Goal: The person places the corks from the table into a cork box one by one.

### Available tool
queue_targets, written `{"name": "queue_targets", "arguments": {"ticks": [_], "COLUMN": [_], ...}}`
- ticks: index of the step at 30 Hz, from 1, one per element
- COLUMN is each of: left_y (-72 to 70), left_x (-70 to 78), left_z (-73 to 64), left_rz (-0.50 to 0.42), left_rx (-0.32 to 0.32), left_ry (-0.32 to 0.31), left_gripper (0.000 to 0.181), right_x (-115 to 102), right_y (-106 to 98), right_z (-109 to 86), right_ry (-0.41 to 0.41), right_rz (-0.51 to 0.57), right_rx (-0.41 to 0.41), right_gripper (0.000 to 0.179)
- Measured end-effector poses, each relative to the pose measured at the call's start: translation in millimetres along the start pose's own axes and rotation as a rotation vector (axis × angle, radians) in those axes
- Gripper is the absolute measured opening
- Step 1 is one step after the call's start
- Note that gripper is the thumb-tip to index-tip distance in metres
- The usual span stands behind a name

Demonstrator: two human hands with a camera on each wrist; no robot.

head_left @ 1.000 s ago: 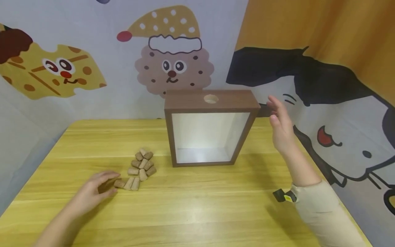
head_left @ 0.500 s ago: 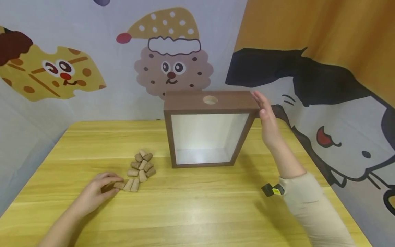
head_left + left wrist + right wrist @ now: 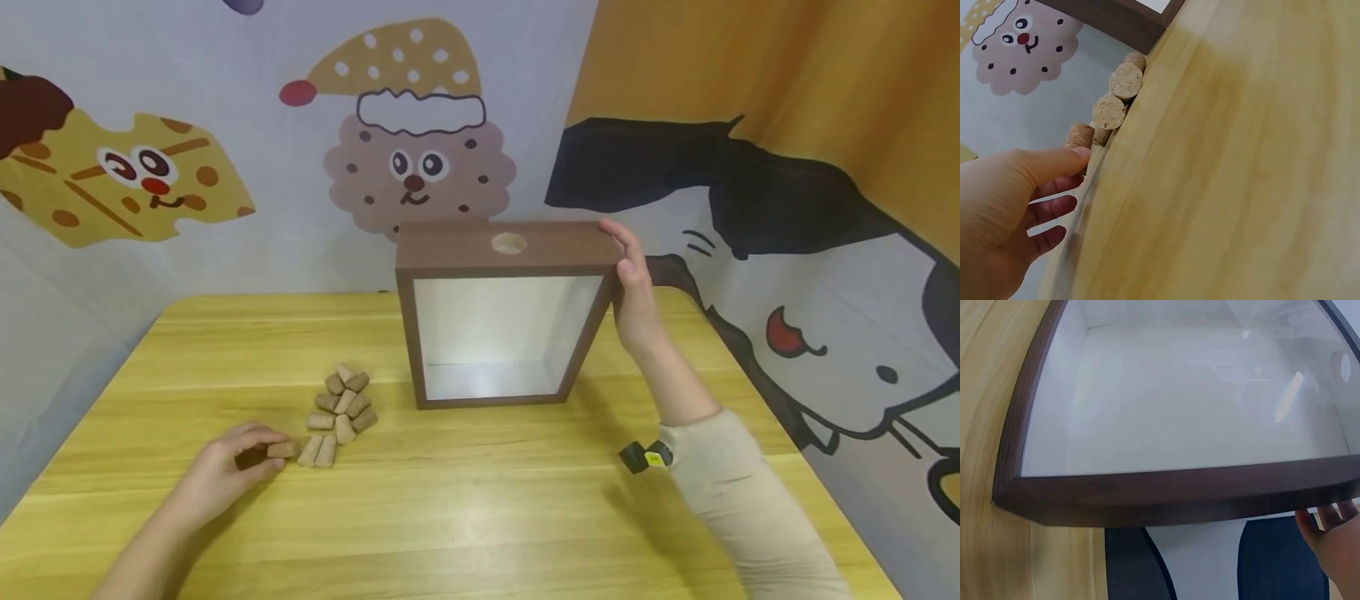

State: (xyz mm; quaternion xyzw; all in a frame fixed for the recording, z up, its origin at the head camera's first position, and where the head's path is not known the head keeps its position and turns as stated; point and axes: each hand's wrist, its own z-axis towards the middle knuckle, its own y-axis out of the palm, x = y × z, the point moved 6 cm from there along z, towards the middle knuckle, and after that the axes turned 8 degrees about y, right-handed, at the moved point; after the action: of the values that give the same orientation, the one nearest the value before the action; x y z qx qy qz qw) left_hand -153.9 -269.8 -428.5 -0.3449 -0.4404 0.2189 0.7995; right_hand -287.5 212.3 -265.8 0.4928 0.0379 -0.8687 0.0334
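A nudge from the left hand, pinching one tan cylindrical cork, could scatter matching corks beyond its fingertips; the right hand, fingers extended, touches the brown square wooden box.

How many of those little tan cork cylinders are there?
12 visible: one tan cork cylinder pinched by the bare left hand, two corks side by side next to it, nine corks clustered just beyond on the yellow wooden table. Some may be hidden.
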Motion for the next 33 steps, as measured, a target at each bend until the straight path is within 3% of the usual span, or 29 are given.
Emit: {"name": "queue_targets", "arguments": {"ticks": [9, 18, 23, 30, 33], "left_y": [-6.7, -2.1, 1.9, 6.9, 8.6], "left_x": [20.1, 50.6, 68.2, 92.0, 103.7], "left_z": [8.6, 26.0, 39.4, 61.0, 73.3], "left_rz": [0.010, -0.020, -0.083, -0.195, -0.264], "left_rx": [0.080, 0.114, 0.125, 0.109, 0.116], "left_ry": [0.029, 0.071, 0.070, 0.001, 0.002], "left_gripper": [0.030, 0.032, 0.033, 0.027, 0.025], "right_x": [-6.5, -8.8, -10.2, -9.3, -8.1], "right_y": [8.5, 12.9, 14.8, 15.6, 14.7], "right_z": [-0.4, -0.9, -0.2, 1.1, 1.8], "right_ry": [-0.091, -0.135, -0.157, -0.186, -0.186], "right_rz": [-0.010, -0.053, -0.018, 0.040, 0.048], "right_rx": [0.121, 0.219, 0.253, 0.264, 0.267], "right_gripper": [0.063, 0.066, 0.072, 0.068, 0.067]}}
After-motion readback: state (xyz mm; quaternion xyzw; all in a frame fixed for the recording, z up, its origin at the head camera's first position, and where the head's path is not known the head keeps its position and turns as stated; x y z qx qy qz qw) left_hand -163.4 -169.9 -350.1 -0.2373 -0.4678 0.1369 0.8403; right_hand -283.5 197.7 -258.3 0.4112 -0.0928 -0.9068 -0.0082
